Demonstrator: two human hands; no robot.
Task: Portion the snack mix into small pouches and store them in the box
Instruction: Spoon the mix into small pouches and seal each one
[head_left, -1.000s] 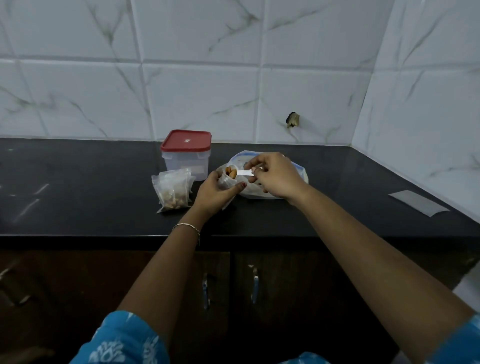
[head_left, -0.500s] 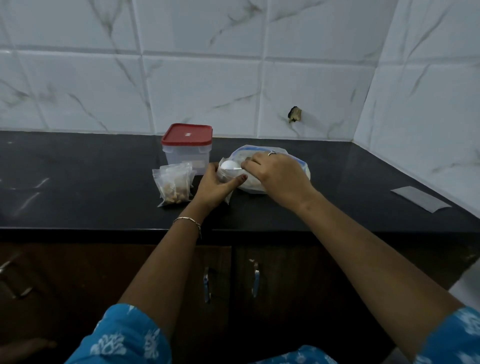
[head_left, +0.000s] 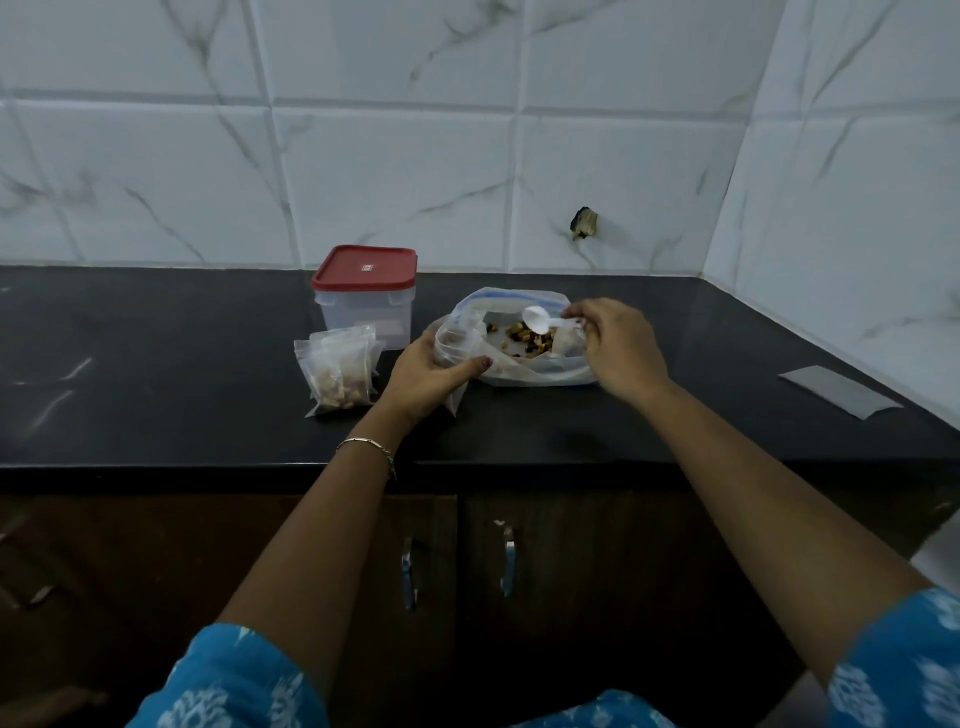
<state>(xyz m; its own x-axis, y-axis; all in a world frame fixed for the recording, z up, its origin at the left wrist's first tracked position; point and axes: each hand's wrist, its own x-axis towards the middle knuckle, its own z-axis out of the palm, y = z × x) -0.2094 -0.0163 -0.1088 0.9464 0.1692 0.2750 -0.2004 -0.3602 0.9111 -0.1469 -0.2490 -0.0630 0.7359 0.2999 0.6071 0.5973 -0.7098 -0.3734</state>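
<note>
With the curled fingers of our left hand (head_left: 423, 376) we grip the limp, slippery small pouch (head_left: 457, 345) near its mouth, apparently holding it open beside the snack-mix bag (head_left: 524, 364) on the surface (head_left: 156, 364), while our right hand (head_left: 618, 348) pinches the light spoon (head_left: 540, 319) by its handle.

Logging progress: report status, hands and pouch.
Left hand grips open small pouch. Right hand pinches white spoon over snack bag. Box lidded, filled pouches beside it.
</note>
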